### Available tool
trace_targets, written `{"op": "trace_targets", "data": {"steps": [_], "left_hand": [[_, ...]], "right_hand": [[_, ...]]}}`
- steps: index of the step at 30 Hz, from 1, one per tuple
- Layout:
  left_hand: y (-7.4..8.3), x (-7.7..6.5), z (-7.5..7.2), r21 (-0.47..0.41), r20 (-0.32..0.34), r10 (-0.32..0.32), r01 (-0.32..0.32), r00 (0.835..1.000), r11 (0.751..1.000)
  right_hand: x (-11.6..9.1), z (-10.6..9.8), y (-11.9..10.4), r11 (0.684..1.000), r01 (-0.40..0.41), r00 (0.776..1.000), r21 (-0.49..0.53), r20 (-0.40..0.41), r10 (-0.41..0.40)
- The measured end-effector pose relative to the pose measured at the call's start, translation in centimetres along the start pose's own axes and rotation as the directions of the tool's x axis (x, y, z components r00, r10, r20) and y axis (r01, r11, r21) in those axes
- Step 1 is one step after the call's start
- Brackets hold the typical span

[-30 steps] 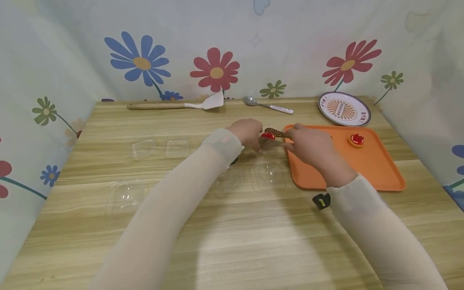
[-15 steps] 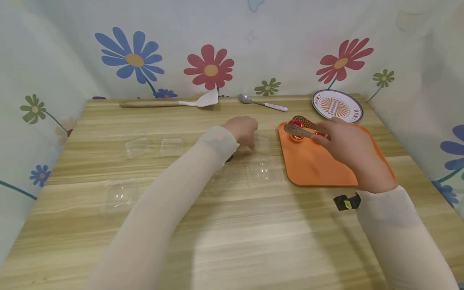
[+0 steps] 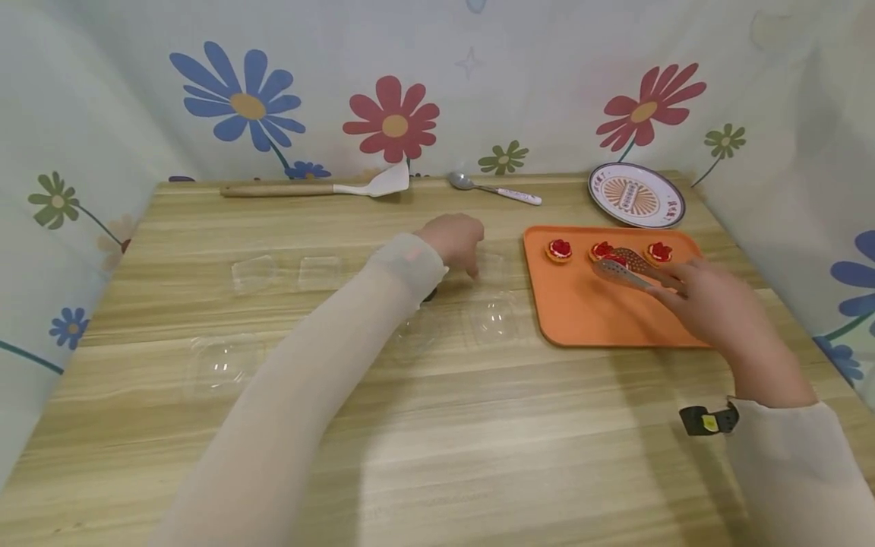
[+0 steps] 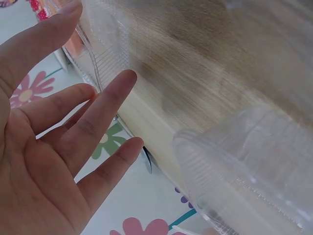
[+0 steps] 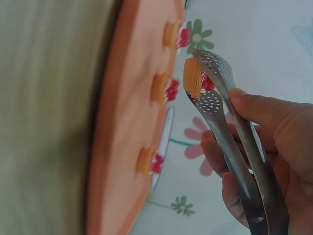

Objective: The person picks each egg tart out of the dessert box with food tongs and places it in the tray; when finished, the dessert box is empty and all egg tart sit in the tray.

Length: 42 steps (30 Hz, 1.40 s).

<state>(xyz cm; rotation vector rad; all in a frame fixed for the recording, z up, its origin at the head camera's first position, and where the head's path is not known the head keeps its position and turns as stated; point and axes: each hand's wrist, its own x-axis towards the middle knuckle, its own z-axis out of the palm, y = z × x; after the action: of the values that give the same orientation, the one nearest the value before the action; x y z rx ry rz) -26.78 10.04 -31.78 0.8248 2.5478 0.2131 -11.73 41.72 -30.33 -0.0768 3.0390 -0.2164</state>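
Note:
My right hand [image 3: 728, 311] holds metal tongs [image 5: 239, 171] with perforated ends. Pinched between those ends is a small tart [image 5: 192, 78] with a red topping, above the orange tray [image 3: 588, 319]. Three similar tarts sit in a row along the tray's far side, one tart [image 3: 559, 251] at the left end. To the left of the tray, my left hand [image 3: 454, 241] hovers by a clear plastic container [image 4: 110, 44], fingers spread in the left wrist view. Whether its fingers touch that rim I cannot tell. Another clear container [image 4: 234, 161] appears beyond the hand.
More transparent containers lie about, including one [image 3: 222, 368] at the left and another [image 3: 317, 272] farther back. Along the back edge are a white spatula [image 3: 390, 181] with a wooden handle, a spoon [image 3: 495, 190] and a round plate [image 3: 637, 196].
The tongs with the tart have swung right, away from beside my left hand, to over the middle of the tray. My left hand has stayed almost in place.

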Motion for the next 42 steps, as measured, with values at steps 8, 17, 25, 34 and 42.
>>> {"op": "trace_targets", "data": {"steps": [8,17,25,34,42], "left_hand": [[0.2,-0.5,-0.4,0.004,-0.006,-0.002,0.002,1.0,1.0],[0.1,-0.1,-0.3,0.004,-0.011,-0.003,0.003,1.0,1.0],[0.2,0.0,-0.2,0.018,-0.014,-0.008,0.008,1.0,1.0],[0.2,0.0,-0.3,-0.003,0.004,-0.009,0.009,1.0,1.0],[0.2,-0.1,-0.2,-0.027,0.013,-0.009,0.01,1.0,1.0]], "right_hand": [[-0.8,0.7,1.6,0.998,-0.059,0.996,0.03,0.063,0.057],[-1.1,1.4,2.2,0.995,-0.097,0.991,0.026,0.1,0.094],[-1.2,2.1,2.7,0.99,-0.133,0.985,0.038,0.117,0.127],[-1.5,2.4,2.8,0.99,-0.134,0.986,0.053,0.106,0.128],[-1.4,2.6,3.1,0.99,-0.123,0.987,0.073,0.112,0.114]]}}
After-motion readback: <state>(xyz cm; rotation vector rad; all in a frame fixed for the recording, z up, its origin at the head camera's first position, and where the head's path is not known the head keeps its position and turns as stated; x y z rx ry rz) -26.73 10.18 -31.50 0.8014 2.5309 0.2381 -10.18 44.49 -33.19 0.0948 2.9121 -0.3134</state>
